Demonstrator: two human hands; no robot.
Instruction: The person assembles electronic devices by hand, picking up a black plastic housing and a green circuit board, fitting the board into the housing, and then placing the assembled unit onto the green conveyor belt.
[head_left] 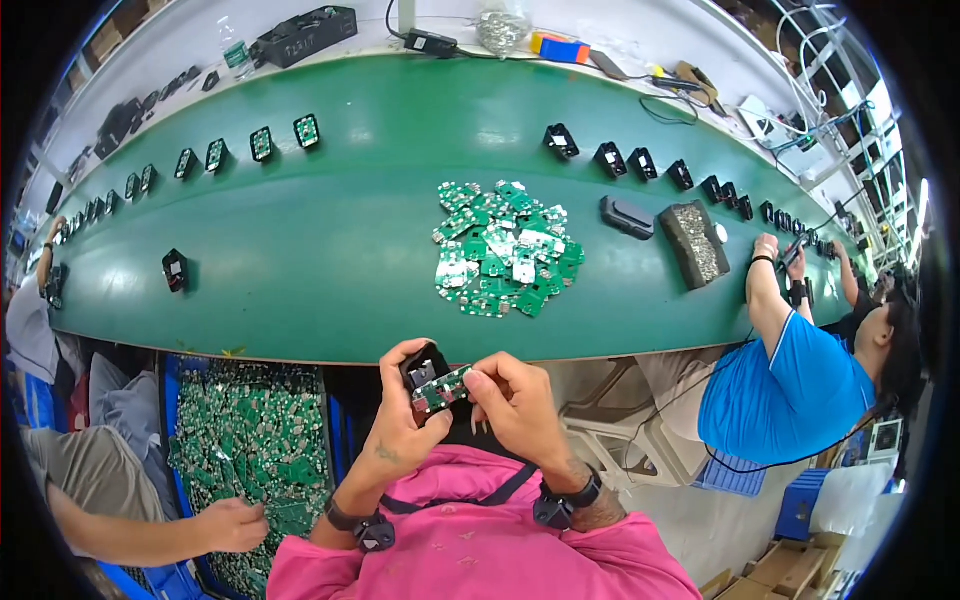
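Note:
Just in front of the bench edge, my left hand [402,410] is closed around a small black plastic housing [422,364] with its open side up. A green circuit board [440,392] lies tilted across the housing's mouth, partly outside it. My right hand [515,405] pinches the board's right end between thumb and fingers. Beyond my hands, a loose heap of green circuit boards [505,250] is spread on the green bench [330,270]. Both wrists wear black straps with small devices.
Housings with boards [262,144] line the bench's far left; black housings [610,160] line the far right. One housing [175,270] stands alone at left. A dark block [693,245] lies right. A blue bin of boards [250,430], another person's hand [232,524] and a blue-shirted co-worker [790,390] flank me.

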